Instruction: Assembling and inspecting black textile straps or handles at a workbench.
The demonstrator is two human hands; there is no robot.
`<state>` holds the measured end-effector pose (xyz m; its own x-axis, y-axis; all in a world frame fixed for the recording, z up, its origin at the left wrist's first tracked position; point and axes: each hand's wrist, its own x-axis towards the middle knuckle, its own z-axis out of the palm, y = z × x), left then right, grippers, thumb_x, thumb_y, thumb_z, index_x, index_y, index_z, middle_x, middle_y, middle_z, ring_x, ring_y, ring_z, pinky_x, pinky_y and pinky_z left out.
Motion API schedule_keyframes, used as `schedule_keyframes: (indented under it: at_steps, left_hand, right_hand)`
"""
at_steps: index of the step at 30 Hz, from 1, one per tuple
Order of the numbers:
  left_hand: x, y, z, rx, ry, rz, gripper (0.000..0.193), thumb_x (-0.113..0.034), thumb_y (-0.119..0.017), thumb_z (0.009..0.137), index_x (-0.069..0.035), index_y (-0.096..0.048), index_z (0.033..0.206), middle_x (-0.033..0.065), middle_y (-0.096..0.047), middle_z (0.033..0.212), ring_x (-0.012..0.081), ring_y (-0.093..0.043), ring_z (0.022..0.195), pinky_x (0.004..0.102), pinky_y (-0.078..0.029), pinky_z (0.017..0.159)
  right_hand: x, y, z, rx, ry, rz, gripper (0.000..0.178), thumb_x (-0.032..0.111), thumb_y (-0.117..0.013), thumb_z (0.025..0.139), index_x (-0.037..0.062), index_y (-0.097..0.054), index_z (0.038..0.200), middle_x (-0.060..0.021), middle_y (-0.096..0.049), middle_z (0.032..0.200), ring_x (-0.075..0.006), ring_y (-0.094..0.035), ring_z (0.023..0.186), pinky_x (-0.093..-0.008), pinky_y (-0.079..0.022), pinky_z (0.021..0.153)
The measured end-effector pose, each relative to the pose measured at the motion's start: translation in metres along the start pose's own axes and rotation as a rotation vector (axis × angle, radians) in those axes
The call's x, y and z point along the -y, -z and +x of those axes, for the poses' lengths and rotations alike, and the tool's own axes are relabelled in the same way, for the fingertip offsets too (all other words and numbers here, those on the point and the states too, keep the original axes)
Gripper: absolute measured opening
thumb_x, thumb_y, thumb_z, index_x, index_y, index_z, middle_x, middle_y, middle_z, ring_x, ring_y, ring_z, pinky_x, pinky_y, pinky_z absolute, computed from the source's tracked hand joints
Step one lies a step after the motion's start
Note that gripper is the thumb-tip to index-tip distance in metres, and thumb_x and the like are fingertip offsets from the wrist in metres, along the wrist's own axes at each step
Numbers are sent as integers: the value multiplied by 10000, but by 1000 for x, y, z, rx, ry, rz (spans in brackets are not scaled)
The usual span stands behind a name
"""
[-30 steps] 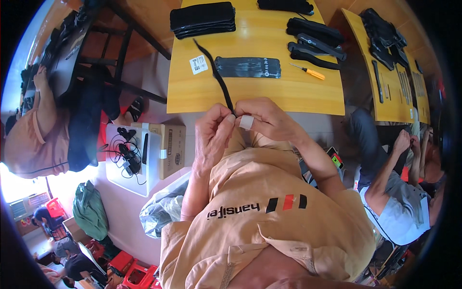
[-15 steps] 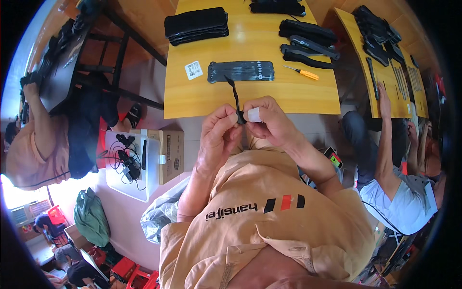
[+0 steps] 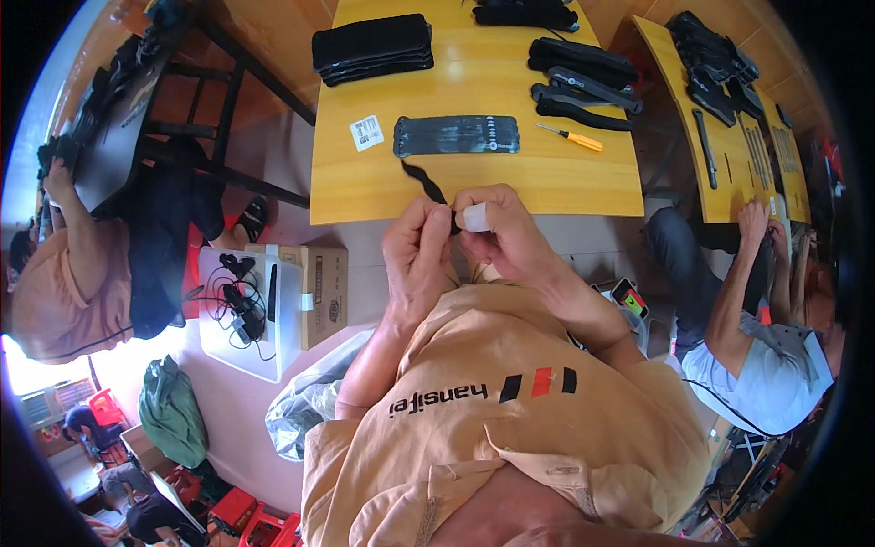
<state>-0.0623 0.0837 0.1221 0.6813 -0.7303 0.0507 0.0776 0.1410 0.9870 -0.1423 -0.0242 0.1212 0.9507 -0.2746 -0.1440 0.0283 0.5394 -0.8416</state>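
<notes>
We note the left hand (image 3: 415,244) and right hand (image 3: 507,237) (white wrapping on one digit) side by side before the yellow table (image 3: 565,193), fingers pinched closed on a black strap (image 3: 423,179). We see its free end extend up-left toward a flat black panel (image 3: 456,135); an orange-handled screwdriver (image 3: 581,140) lies right of that.

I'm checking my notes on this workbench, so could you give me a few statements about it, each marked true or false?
1. The left hand and right hand both hold the black strip. True.
2. A white label lies left of the flat dark panel. True.
3. The orange-handled tool lies left of that panel. False: it lies to the right.
4. The white wrap is on the left hand. False: it is on the right.
5. A black stack sits on the yellow table. True.
</notes>
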Motion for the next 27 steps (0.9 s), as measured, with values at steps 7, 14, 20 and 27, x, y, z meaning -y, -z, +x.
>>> schedule_keyframes:
  at_steps: [7, 14, 20, 27]
  left_hand:
    - [2, 0, 0, -17, 14, -52, 261, -168, -440, 914, -65, -440, 674, -37, -405, 524, 5, -317, 406, 167, -223, 349]
    - [2, 3, 5, 22, 45, -2, 215, -141, -493, 889, -53, -470, 694, -47, -410, 536, 5, -337, 462, 167, -248, 409]
    - [-11, 23, 13, 94, 324, -399, 239, -200, -514, 876, -104, -431, 674, -63, -330, 503, 11, -292, 397, 163, -211, 358]
    - [-18, 210, 30, -196, 409, -1098, 267, -153, -458, 891, -124, -383, 637, -71, -262, 459, 14, -230, 337, 165, -200, 291]
  right_hand:
    - [-7, -4, -1, 25, 109, -33, 302, 297, -521, 853, 58, -482, 673, 21, -419, 520, -31, -318, 396, -190, -245, 368]
    - [-8, -3, -2, -64, 115, -145, 266, 237, -514, 863, 71, -479, 658, 30, -387, 492, -30, -313, 394, -182, -229, 364]
    - [-1, 12, 0, 42, -162, 574, 281, 282, -496, 868, 81, -473, 673, 51, -335, 467, -54, -306, 343, -191, -222, 310]
    - [72, 134, -44, -544, 468, 678, 296, 196, -403, 909, 114, -413, 625, 58, -290, 458, -52, -271, 331, -188, -252, 310]
